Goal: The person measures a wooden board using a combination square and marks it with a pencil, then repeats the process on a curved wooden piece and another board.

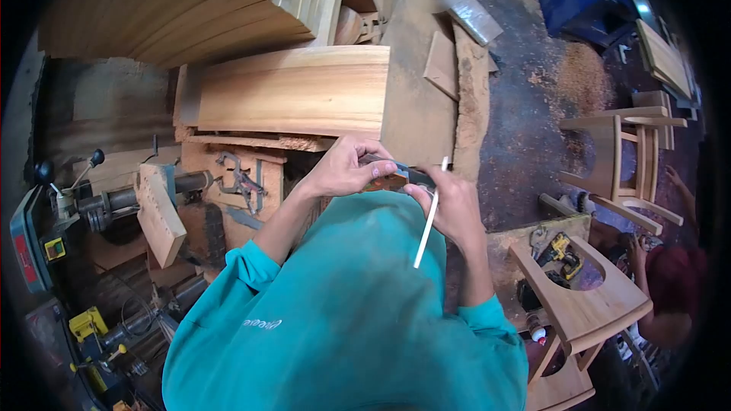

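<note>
My left hand [352, 170] is closed, thumb and fingers pinching a small dark and orange-brown object [390, 181] in front of my chest. What kind of object it is, I cannot make out, since the fingers cover much of it. My right hand [454, 209] is closed close beside it, its thumb near the same object. A thin white stick [428, 232] slants out of the right hand, one end up past the fingers and the other down over my teal shirt [358, 297]. Just beyond the hands lies a wide, smooth wooden board [293, 91].
Stacked boards [198, 7] rise at the upper left. A drill press [99, 209] with a wood block [161, 217] stands left, near a metal clamp [242, 183]. At right are wooden chair frames [586, 304], a yellow drill [562, 255] and another person's arm [640, 278]. Sawdust covers the floor.
</note>
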Demonstrator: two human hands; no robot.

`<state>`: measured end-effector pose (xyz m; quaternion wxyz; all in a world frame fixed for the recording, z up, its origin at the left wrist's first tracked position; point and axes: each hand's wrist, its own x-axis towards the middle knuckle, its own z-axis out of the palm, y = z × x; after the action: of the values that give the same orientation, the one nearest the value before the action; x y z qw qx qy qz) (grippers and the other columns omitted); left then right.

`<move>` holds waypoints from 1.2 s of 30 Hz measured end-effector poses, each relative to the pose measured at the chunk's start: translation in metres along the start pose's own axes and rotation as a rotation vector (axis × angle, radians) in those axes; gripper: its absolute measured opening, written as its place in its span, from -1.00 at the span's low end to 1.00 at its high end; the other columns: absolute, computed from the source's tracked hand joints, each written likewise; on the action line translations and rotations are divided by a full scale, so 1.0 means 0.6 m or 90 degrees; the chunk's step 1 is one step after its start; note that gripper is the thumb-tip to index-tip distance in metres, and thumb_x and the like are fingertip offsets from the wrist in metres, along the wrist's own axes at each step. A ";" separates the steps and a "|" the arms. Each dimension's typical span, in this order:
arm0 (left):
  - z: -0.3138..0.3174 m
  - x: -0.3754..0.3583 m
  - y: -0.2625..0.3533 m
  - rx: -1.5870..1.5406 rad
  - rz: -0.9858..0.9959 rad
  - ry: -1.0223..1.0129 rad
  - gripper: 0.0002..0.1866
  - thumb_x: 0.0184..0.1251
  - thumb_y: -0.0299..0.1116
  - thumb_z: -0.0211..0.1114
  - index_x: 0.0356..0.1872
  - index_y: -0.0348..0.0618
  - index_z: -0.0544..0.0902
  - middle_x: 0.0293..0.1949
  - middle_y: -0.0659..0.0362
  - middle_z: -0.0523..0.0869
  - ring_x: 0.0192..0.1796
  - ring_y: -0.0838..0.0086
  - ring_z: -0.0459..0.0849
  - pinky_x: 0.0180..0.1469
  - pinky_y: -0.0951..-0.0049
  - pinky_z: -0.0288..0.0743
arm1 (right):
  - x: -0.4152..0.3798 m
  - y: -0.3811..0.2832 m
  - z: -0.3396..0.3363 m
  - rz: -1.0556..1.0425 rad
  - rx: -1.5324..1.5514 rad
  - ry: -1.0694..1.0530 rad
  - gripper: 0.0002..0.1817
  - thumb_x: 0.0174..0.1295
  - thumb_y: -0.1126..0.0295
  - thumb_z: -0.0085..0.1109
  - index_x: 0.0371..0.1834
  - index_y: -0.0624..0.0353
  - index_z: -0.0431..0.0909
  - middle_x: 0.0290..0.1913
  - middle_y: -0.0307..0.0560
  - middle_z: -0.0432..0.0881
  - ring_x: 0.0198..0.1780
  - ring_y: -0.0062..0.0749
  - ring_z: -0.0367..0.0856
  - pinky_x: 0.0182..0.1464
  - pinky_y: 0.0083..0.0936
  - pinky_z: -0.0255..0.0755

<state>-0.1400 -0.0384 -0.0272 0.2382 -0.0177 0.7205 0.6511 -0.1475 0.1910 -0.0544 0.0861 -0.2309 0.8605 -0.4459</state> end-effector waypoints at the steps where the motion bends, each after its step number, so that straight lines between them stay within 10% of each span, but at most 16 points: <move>1: -0.005 -0.007 0.005 0.003 -0.011 0.010 -0.81 0.36 -0.37 0.30 -0.22 -0.34 0.68 -0.45 0.17 0.72 -0.40 0.64 0.60 -0.36 0.61 0.48 | 0.002 0.015 0.028 0.009 0.068 -0.063 -0.68 0.15 0.19 0.35 -0.22 0.23 0.61 -0.50 0.06 0.63 -0.43 -0.04 0.64 -0.35 -0.19 0.46; 7: -0.001 -0.090 0.006 0.101 0.175 0.537 -0.80 0.36 -0.40 0.29 -0.15 -0.36 0.63 -0.41 0.18 0.68 -0.37 0.61 0.61 -0.31 0.61 0.51 | 0.027 0.009 0.144 0.082 0.344 -0.088 -0.77 0.36 0.36 0.11 -0.40 0.29 0.55 -0.68 -0.11 0.51 -0.63 -0.50 0.51 -0.56 -0.49 0.34; 11: 0.002 -0.202 -0.097 0.099 -0.004 0.521 -0.83 0.31 -0.44 0.32 -0.21 -0.37 0.66 -0.36 0.15 0.71 -0.31 0.61 0.64 -0.26 0.61 0.53 | 0.067 -0.058 0.243 0.234 0.687 0.031 -0.70 0.46 0.21 -0.01 -0.31 0.21 0.52 -0.67 -0.33 0.42 -0.66 -0.74 0.30 -0.63 -0.69 0.19; 15: -0.077 -0.169 -0.184 0.084 0.075 0.459 -0.55 0.47 -0.14 0.16 0.17 -0.31 0.52 0.00 0.11 0.63 -0.11 0.56 0.62 -0.07 0.49 0.53 | 0.093 -0.112 0.345 0.254 0.745 0.082 -0.69 0.48 0.19 -0.04 -0.30 0.20 0.48 -0.67 -0.34 0.40 -0.68 -0.75 0.29 -0.65 -0.72 0.18; 18: -0.128 -0.139 -0.177 -0.381 0.063 0.269 -0.58 0.56 -0.12 0.02 0.21 -0.21 0.45 -0.12 0.25 0.58 -0.25 0.63 0.54 -0.20 0.51 0.51 | 0.086 -0.143 0.408 0.277 0.685 0.138 -0.67 0.51 0.16 -0.11 -0.28 0.19 0.46 -0.65 -0.33 0.38 -0.68 -0.71 0.28 -0.64 -0.73 0.18; 21: -0.192 -0.155 -0.212 -0.285 0.018 0.221 -0.61 0.44 -0.12 0.21 0.04 -0.24 0.57 -0.31 0.28 0.63 -0.31 0.64 0.57 -0.22 0.55 0.49 | 0.085 -0.173 0.441 0.253 0.598 0.157 -0.64 0.50 0.13 -0.11 -0.30 0.19 0.46 -0.66 -0.33 0.38 -0.67 -0.72 0.30 -0.64 -0.72 0.21; 25: -0.218 -0.172 -0.219 -0.598 0.020 0.375 -0.70 0.26 -0.27 0.42 -0.12 -0.26 0.63 -0.23 0.15 0.73 -0.26 0.60 0.64 -0.21 0.55 0.52 | 0.077 -0.218 0.494 0.275 0.611 0.179 -0.69 0.49 0.21 -0.06 -0.28 0.23 0.48 -0.62 -0.26 0.51 -0.66 -0.67 0.43 -0.62 -0.66 0.33; 32: -0.240 -0.173 -0.239 -0.394 0.035 0.521 -0.80 0.27 -0.38 0.39 -0.17 -0.23 0.64 -0.31 0.17 0.75 -0.33 0.59 0.70 -0.39 0.61 0.54 | 0.037 -0.185 0.499 0.256 0.352 0.051 -0.69 0.47 0.27 -0.02 0.01 0.30 0.55 -0.40 -0.13 0.66 -0.47 -0.58 0.59 -0.45 -0.66 0.47; 36: -0.243 -0.163 -0.233 -0.399 -0.056 0.606 -0.83 0.25 -0.35 0.41 -0.27 -0.22 0.65 -0.37 0.17 0.75 -0.41 0.59 0.69 -0.51 0.61 0.52 | 0.038 -0.179 0.411 0.155 0.479 0.101 -0.26 0.45 -0.17 -0.35 0.00 0.38 0.53 -0.35 -0.03 0.66 -0.37 -0.45 0.64 -0.29 -0.55 0.53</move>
<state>-0.0528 -0.2254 -0.1157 -0.1025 -0.4087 0.5192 0.7436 -0.0460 -0.0525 -0.1114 0.1502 -0.0444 0.6624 -0.7326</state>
